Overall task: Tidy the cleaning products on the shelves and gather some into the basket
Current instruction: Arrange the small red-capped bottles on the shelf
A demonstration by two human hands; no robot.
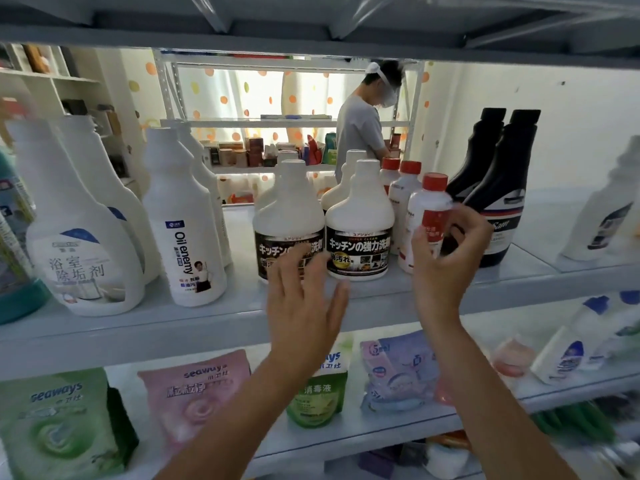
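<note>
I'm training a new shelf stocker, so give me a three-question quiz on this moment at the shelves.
1. True or false: the right hand grips a red-capped bottle.
2. What colour are the caps of the black bottles? A white, B black, C red.
3. Fill in: the left hand is ____, its fingers spread in front of the black-labelled bottle.
Key: 1 true; 2 B; 3 open.

I see two white bottles (pixel 360 216) with black labels in the middle of the grey shelf (pixel 225 310). The small white bottle (pixel 427 206) has a red cap and a red label. Near the right edge, the black bottles (pixel 498 188) have red, white and blue stripes. Below I see a green bag (pixel 59 420) and a pink bag (pixel 194 400). The far curtain (pixel 242 95) has orange and green dots.
</note>
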